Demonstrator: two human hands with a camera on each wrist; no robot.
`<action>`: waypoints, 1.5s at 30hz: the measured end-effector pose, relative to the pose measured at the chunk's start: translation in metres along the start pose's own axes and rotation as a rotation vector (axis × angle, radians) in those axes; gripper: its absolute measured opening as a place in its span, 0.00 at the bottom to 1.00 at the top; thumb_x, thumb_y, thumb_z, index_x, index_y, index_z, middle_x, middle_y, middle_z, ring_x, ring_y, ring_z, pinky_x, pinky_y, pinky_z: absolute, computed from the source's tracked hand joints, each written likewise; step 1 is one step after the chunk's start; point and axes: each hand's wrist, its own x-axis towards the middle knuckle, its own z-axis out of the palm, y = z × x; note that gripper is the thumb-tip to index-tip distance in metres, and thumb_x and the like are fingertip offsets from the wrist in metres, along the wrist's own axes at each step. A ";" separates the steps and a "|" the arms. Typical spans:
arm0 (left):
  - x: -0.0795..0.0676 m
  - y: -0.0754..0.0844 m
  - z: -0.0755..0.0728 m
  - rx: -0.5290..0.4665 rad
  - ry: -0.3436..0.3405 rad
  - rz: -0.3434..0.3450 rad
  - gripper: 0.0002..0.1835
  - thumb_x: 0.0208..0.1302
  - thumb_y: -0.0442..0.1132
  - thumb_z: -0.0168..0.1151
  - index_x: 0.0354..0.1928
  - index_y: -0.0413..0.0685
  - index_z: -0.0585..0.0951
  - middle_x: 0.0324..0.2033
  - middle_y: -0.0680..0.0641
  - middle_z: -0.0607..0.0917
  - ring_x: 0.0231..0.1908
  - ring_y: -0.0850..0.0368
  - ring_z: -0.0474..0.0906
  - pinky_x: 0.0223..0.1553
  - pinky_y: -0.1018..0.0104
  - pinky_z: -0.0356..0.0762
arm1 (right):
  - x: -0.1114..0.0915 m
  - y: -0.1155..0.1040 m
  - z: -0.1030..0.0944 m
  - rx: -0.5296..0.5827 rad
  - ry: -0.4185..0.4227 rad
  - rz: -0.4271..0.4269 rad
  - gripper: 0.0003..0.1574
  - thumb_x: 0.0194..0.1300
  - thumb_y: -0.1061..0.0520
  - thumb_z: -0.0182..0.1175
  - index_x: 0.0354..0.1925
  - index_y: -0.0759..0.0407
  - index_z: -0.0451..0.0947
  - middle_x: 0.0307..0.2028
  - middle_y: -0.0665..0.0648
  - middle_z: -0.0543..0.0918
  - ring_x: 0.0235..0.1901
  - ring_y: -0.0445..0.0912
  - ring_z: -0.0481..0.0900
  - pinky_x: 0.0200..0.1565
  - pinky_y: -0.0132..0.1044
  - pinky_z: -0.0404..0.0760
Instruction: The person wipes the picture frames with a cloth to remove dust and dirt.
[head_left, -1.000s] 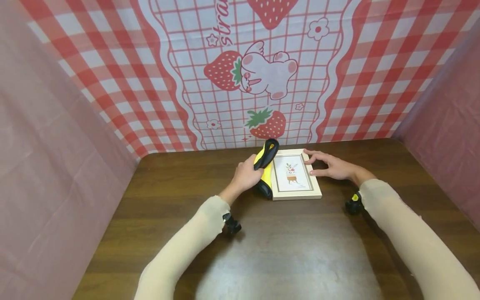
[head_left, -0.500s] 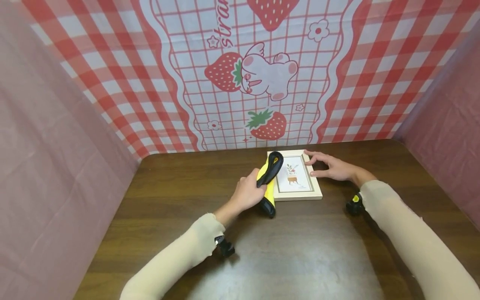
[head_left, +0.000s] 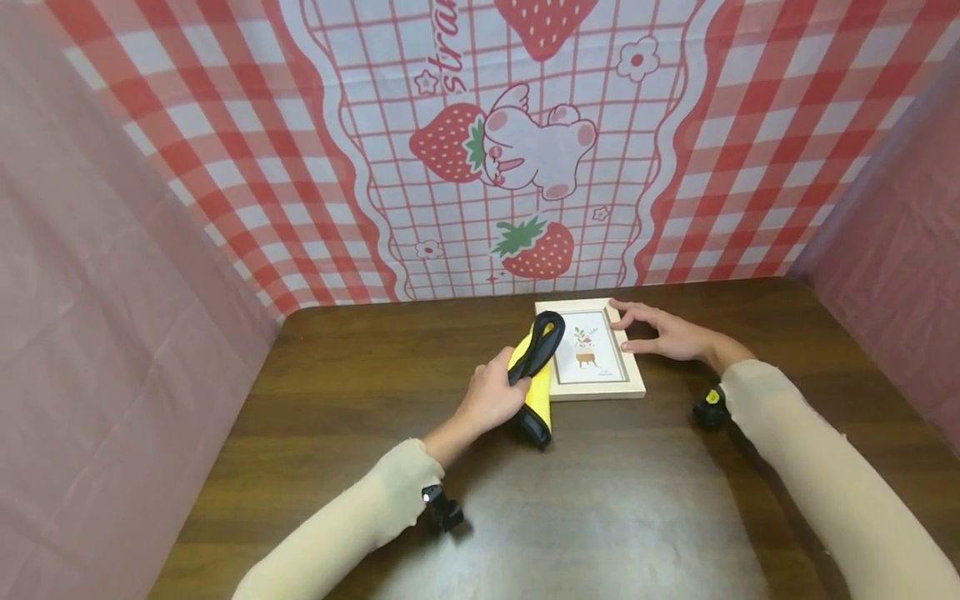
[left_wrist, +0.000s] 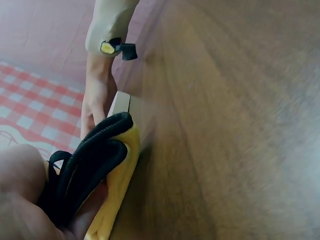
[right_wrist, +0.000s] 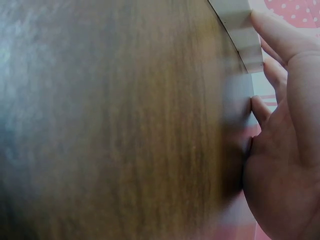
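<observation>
In the head view my left hand point(head_left: 491, 392) grips a folded yellow cloth point(head_left: 540, 392) with black edging. The cloth overlaps the left border of a cream picture frame point(head_left: 597, 388), which lies face up and shows a potted plant drawing. Seen from the left wrist, thumb and fingers squeeze the cloth's black-edged fold point(left_wrist: 95, 160). My right hand point(head_left: 660, 332) holds the frame at its right side, thumb against the edge and fingers at the upper right corner. The right wrist view has the thumb at the frame's side point(right_wrist: 240, 35), the other fingers behind it.
The brown wooden table point(head_left: 585, 517) extends toward me, with a bright reflection on it. Behind the frame rises a red checked strawberry cloth point(head_left: 300, 183). Pink curtains point(head_left: 112, 275) hang on both sides. A small black camera point(head_left: 444, 508) sits on each wrist.
My left hand has drawn the yellow cloth toward me along the frame's left side, down past its near corner. The right hand and frame have stayed practically still.
</observation>
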 end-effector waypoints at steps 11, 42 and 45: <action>0.031 -0.006 -0.001 0.031 0.001 0.002 0.16 0.71 0.46 0.72 0.57 0.54 0.85 0.42 0.52 0.92 0.39 0.54 0.86 0.40 0.62 0.82 | -0.001 -0.002 0.000 -0.006 0.004 0.013 0.14 0.74 0.59 0.74 0.54 0.57 0.84 0.89 0.72 0.59 0.89 0.75 0.52 0.83 0.80 0.53; 0.135 -0.003 -0.008 0.104 0.027 -0.126 0.19 0.74 0.46 0.69 0.63 0.53 0.82 0.51 0.46 0.93 0.51 0.44 0.89 0.55 0.50 0.86 | -0.001 0.001 0.001 0.002 0.010 -0.005 0.13 0.75 0.60 0.74 0.53 0.58 0.83 0.89 0.73 0.58 0.89 0.75 0.50 0.83 0.80 0.53; 0.135 -0.004 -0.008 0.103 0.013 -0.129 0.19 0.75 0.46 0.68 0.63 0.53 0.81 0.51 0.46 0.93 0.51 0.44 0.88 0.55 0.51 0.85 | -0.001 0.000 0.001 0.003 0.007 -0.004 0.13 0.75 0.60 0.74 0.53 0.58 0.83 0.89 0.73 0.58 0.89 0.76 0.50 0.82 0.79 0.54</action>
